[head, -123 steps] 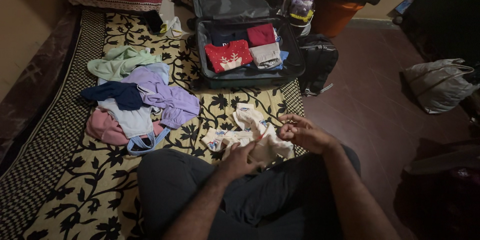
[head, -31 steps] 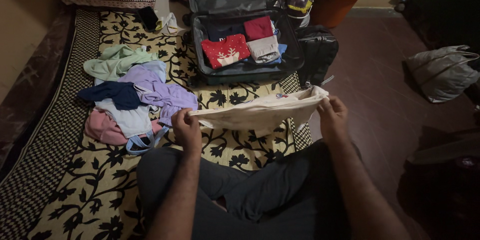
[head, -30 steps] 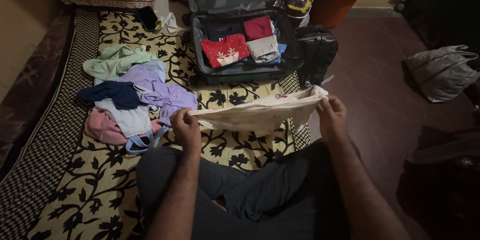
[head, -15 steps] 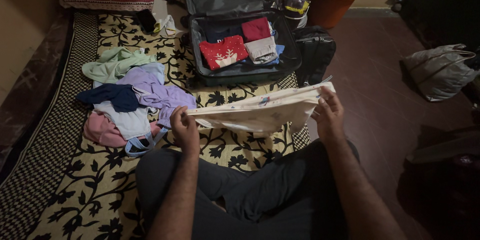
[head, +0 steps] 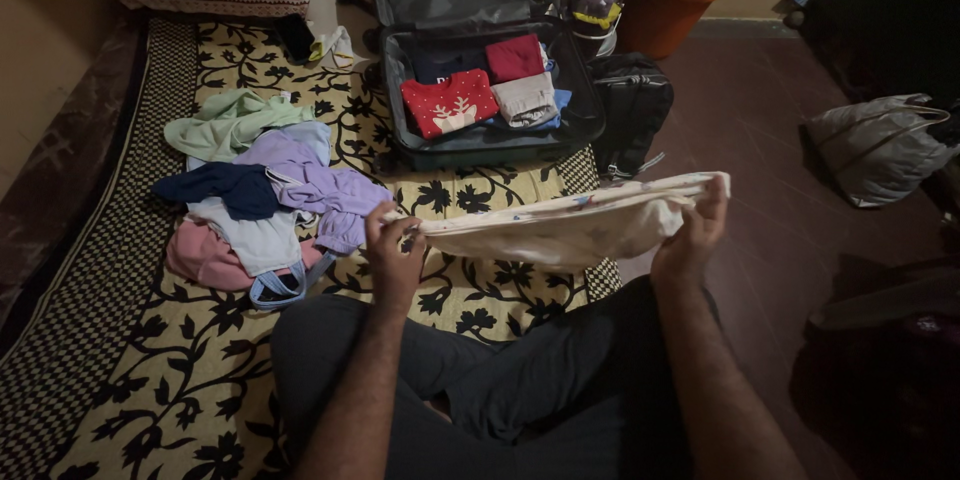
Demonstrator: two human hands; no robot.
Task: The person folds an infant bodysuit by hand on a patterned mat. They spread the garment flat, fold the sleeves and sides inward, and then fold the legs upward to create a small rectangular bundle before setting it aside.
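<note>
Right in the middle of the frame, a cream cloth [head: 570, 230] with small coloured prints hangs stretched sideways above the yellow mat with black flowers [head: 200, 380], sagging a little along its lower edge. Above it, at the top centre, an open suitcase [head: 490, 145] lies on the mat; inside sit a folded red sweater with a white pattern [head: 450, 102], a darker red piece, a grey piece, and something blue underneath. At the left, a loose heap of clothes [head: 265, 200] in green, lilac, navy and pink rests on the mat. The left hand [head: 393, 252] is closed, pinching the cloth's left end between thumb and fingers. The right hand [head: 693, 235] is closed on the bunched right end, held slightly higher.
</note>
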